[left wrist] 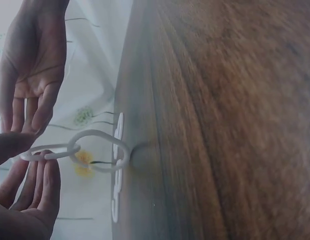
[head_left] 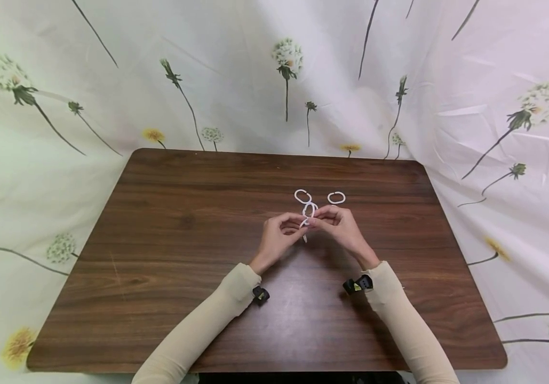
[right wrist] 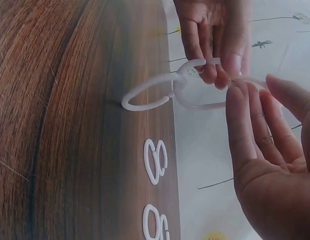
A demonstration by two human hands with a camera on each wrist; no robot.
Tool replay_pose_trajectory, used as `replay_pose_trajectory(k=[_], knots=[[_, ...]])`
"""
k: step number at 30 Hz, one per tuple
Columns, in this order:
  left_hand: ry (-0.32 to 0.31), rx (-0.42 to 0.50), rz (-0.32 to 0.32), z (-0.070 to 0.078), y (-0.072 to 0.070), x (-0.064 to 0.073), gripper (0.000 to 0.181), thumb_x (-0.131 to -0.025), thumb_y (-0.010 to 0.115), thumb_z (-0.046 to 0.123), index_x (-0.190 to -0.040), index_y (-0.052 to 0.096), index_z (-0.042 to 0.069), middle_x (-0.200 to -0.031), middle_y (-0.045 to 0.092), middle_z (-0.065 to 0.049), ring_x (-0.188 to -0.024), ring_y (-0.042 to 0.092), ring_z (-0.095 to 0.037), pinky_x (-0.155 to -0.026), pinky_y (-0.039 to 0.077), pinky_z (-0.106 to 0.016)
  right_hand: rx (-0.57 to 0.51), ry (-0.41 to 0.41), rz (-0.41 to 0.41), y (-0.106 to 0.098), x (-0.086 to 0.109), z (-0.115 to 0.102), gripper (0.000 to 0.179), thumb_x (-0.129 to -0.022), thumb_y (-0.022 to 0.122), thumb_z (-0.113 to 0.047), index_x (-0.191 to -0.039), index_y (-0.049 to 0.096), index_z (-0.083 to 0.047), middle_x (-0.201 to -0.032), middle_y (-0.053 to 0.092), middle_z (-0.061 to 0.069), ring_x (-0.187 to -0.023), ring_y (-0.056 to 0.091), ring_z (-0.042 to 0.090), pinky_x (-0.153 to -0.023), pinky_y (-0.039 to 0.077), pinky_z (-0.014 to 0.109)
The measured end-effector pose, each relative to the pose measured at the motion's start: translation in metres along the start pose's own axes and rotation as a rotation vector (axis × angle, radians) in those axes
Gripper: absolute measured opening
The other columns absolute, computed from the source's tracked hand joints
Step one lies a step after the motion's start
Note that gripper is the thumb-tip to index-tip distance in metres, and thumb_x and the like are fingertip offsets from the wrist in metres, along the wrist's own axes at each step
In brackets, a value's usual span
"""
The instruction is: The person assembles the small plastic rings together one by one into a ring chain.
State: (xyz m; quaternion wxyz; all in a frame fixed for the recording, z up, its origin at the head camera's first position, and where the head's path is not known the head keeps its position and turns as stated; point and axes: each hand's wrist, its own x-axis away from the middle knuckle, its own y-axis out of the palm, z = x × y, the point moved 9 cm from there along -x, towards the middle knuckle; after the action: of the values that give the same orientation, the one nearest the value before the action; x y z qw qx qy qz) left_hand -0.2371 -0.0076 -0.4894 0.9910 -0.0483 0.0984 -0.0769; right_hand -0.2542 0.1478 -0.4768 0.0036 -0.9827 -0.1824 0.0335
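Left hand (head_left: 280, 232): thumb and fingers pinched a white ring (right wrist: 201, 105) above the worktop (head_left: 183, 240), right of its middle. A linked ring (right wrist: 147, 106) hung from it; a twist could have worked that free. Other rings (head_left: 336, 202) lay toward the far edge. Right hand (head_left: 343, 226): also pinching; same ring, couldn't tell. Crowded fingertips risked a slip.

Cream sleeves (head_left: 202, 322), black wrist straps (head_left: 365, 282), yellow-green markings (head_left: 357, 286)
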Motion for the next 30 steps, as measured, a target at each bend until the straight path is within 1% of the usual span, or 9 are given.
replay_pose_trajectory(k=[6, 12, 16, 18, 20, 23, 25, 28, 30], knots=[[0.009, 0.012, 0.029, -0.001, -0.003, 0.0, 0.026, -0.087, 0.084, 0.006, -0.11, 0.076, -0.002, -0.104, 0.078, -0.021, -0.093, 0.077, -0.034, -0.086, 0.067, -0.038, 0.076, -0.005, -0.001, -0.001, 0.0, -0.004, 0.029, -0.1, 0.068, -0.005, -0.117, 0.066, 0.019, -0.106, 0.077, 0.02, -0.089, 0.077, 0.011, -0.088, 0.065, 0.051], [0.005, 0.0, 0.032, -0.001, -0.004, 0.0, 0.02, -0.091, 0.081, 0.01, -0.107, 0.077, -0.001, -0.106, 0.079, -0.02, -0.095, 0.078, -0.033, -0.087, 0.067, -0.038, 0.115, -0.008, 0.003, -0.004, -0.002, -0.007, 0.025, -0.103, 0.066, -0.009, -0.114, 0.071, 0.013, -0.101, 0.078, 0.022, -0.088, 0.077, 0.013, -0.083, 0.068, 0.041], [-0.008, -0.005, 0.049, -0.004, -0.004, -0.002, 0.018, -0.093, 0.079, 0.009, -0.107, 0.076, -0.003, -0.105, 0.078, -0.02, -0.095, 0.078, -0.033, -0.087, 0.067, -0.037, 0.125, 0.001, -0.02, -0.002, -0.003, -0.009, 0.026, -0.104, 0.065, -0.01, -0.116, 0.072, 0.011, -0.108, 0.076, 0.027, -0.09, 0.077, 0.012, -0.086, 0.067, 0.045], [-0.02, -0.001, 0.064, -0.005, -0.005, -0.002, 0.017, -0.094, 0.078, 0.008, -0.106, 0.075, -0.004, -0.104, 0.078, -0.022, -0.094, 0.078, -0.033, -0.086, 0.067, -0.034, 0.129, 0.0, -0.031, -0.002, -0.003, -0.01, 0.028, -0.104, 0.064, -0.01, -0.118, 0.07, 0.013, -0.11, 0.074, 0.032, -0.091, 0.077, 0.013, -0.087, 0.066, 0.048], [-0.03, 0.006, 0.081, -0.005, -0.006, -0.003, 0.016, -0.094, 0.077, 0.006, -0.106, 0.074, -0.005, -0.102, 0.077, -0.023, -0.093, 0.078, -0.033, -0.084, 0.067, -0.029, 0.127, -0.002, -0.036, -0.004, -0.004, -0.011, 0.029, -0.104, 0.064, -0.01, -0.118, 0.069, 0.015, -0.109, 0.072, 0.036, -0.09, 0.078, 0.018, -0.086, 0.067, 0.047], [-0.045, 0.046, 0.092, -0.005, -0.007, -0.002, 0.016, -0.093, 0.076, 0.002, -0.105, 0.072, -0.008, -0.101, 0.076, -0.027, -0.092, 0.077, -0.037, -0.08, 0.065, -0.021, 0.144, -0.006, -0.023, -0.014, -0.005, -0.012, 0.029, -0.104, 0.064, -0.011, -0.117, 0.069, 0.015, -0.105, 0.072, 0.036, -0.089, 0.078, 0.027, -0.085, 0.067, 0.044], [-0.053, 0.072, 0.098, -0.005, -0.008, -0.002, 0.016, -0.093, 0.075, 0.0, -0.105, 0.071, -0.009, -0.101, 0.075, -0.029, -0.091, 0.076, -0.041, -0.077, 0.063, -0.017, 0.156, -0.011, -0.013, -0.022, -0.006, -0.012, 0.029, -0.104, 0.064, -0.011, -0.117, 0.068, 0.015, -0.104, 0.073, 0.032, -0.09, 0.078, 0.032, -0.084, 0.068, 0.041], [-0.06, 0.1, 0.107, -0.008, -0.012, -0.001, 0.018, -0.093, 0.074, -0.002, -0.107, 0.069, -0.012, -0.1, 0.074, -0.032, -0.091, 0.075, -0.047, -0.076, 0.061, -0.014, 0.156, -0.011, 0.014, -0.035, -0.007, -0.01, 0.028, -0.104, 0.064, -0.011, -0.116, 0.068, 0.014, -0.103, 0.076, 0.026, -0.091, 0.077, 0.035, -0.086, 0.067, 0.047], [-0.058, 0.104, 0.113, -0.009, -0.014, -0.001, 0.02, -0.093, 0.074, -0.002, -0.109, 0.068, -0.013, -0.1, 0.073, -0.033, -0.091, 0.074, -0.049, -0.077, 0.061, -0.015, 0.145, -0.005, 0.032, -0.043, -0.008, -0.008, 0.027, -0.104, 0.063, -0.01, -0.115, 0.068, 0.014, -0.104, 0.077, 0.024, -0.09, 0.077, 0.033, -0.087, 0.065, 0.052]])
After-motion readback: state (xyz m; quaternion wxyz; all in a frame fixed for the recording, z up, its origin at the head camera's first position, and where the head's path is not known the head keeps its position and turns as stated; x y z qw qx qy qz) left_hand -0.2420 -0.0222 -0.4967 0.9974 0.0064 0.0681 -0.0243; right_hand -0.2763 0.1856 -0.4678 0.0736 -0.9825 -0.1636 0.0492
